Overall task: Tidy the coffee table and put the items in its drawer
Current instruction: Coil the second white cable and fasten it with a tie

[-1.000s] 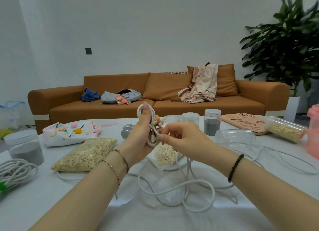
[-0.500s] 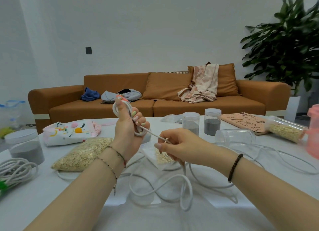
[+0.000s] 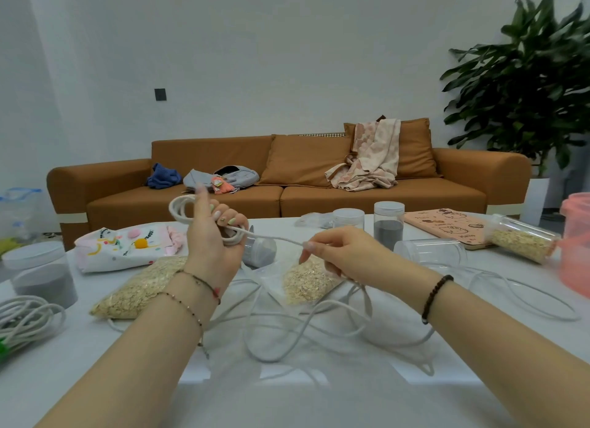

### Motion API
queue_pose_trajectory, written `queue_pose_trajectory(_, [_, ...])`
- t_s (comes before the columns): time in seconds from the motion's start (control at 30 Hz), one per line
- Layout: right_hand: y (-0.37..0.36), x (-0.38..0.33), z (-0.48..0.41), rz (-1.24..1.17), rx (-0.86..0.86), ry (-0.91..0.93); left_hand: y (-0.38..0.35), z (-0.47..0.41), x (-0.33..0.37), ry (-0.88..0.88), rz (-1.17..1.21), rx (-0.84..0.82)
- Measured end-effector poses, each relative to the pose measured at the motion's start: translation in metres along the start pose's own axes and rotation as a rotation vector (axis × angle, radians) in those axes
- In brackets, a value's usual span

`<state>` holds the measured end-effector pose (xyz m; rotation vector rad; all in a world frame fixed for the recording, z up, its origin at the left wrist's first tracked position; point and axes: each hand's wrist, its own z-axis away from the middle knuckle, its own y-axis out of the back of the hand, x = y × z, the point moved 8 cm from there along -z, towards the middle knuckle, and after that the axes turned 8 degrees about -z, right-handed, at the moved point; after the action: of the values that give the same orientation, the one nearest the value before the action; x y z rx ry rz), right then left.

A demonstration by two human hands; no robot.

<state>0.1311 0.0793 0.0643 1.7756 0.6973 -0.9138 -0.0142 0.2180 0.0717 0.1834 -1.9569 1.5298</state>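
As the left hand (image 3: 212, 239), gripping the coiled cable (image 3: 182, 205), pulls farther left of the oat bag (image 3: 308, 284), the right hand (image 3: 344, 252) pinches the strand (image 3: 274, 238) taut above it.

There is one camera. It sits on the person's head and looks forward and a little down. Both arms reach in from the bottom edge. The left hand (image 3: 212, 245) and the right hand (image 3: 346, 255) are very near, in the middle of the picture, with a white cord (image 3: 274, 238) between them. The white surface (image 3: 95, 373) fills the lower half, close up. Far behind it, the camera faces the brown sofa (image 3: 319, 200) straight on, then the wall (image 3: 287, 60). A big plant (image 3: 536, 76) stands far right. The view is wide.
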Motion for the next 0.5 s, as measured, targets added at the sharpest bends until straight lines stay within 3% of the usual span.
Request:
queue_pose_trajectory(0.13, [0.017,0.0,0.002,0.46,0.103,0.008,-0.017,0.008,-0.027,0.218,-0.173,-0.181])
queue_pose_trajectory(0.2, [0.018,-0.008,0.005,0.58,0.147,0.07,-0.019,0.015,-0.041,0.299,-0.299,-0.241])
queue_pose_trajectory(0.37, [0.016,-0.029,0.011,0.581,0.281,0.319,-0.012,0.026,-0.06,0.36,-0.68,-0.236])
queue_pose_trajectory(0.5, [0.018,-0.036,0.013,0.529,0.358,0.462,-0.009,0.037,-0.069,0.457,-0.742,-0.251])
